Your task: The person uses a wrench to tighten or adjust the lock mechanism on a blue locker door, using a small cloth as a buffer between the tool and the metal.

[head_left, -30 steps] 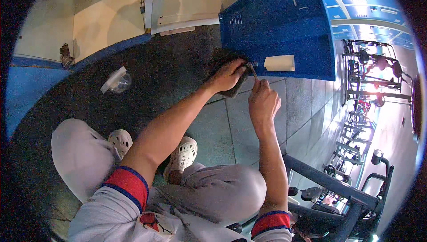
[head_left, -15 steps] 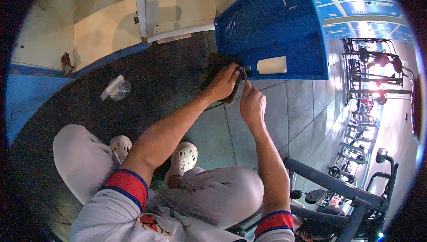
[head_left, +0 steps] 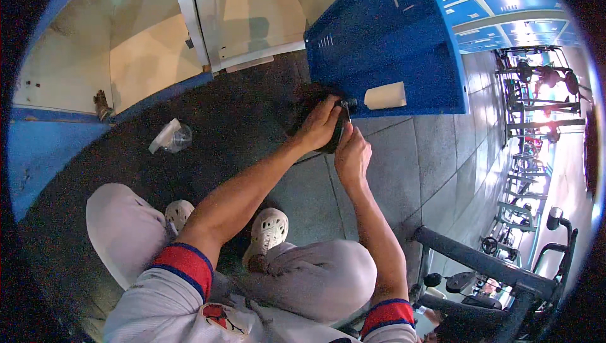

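Observation:
Both my hands meet at the lower edge of an open blue locker door. My left hand is closed, its thumb and fingers pressed around a small dark fitting beside the door; its exact kind is too small to make out. My right hand comes from below, closed on a slim metal tool whose far end reaches up to that fitting. A blank pale label is on the door just right of the fitting. Dark shadow behind my left hand hides what lies there.
Open pale locker compartments stand ahead. A clear plastic bag with a white piece lies on the dark floor at left. Tiled floor stretches right, toward a black machine frame and gym equipment. My shoe is below.
The view has shifted slightly. My right hand has moved a little closer to my left, and the metal tool now stands more upright against the fitting. My left hand keeps its grip.

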Demonstrator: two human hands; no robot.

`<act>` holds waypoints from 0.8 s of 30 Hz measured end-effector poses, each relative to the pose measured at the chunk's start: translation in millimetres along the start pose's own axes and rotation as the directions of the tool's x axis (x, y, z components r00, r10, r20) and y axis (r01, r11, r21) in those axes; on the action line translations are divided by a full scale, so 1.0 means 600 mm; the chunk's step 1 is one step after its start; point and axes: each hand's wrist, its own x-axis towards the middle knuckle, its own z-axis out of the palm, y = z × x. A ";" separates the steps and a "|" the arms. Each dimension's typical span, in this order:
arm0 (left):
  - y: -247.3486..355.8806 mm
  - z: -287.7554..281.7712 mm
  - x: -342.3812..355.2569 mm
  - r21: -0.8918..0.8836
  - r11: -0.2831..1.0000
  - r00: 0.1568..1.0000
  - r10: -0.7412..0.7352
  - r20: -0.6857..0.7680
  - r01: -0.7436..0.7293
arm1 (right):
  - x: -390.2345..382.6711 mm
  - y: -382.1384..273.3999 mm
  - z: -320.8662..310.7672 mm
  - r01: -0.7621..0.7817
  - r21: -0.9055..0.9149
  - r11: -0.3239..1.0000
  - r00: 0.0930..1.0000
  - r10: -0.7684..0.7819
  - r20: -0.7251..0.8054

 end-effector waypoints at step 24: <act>0.026 -0.160 0.009 0.494 0.870 1.000 0.020 -0.011 -0.012 | 0.057 0.003 0.010 -0.231 0.870 0.436 0.972 0.140 0.188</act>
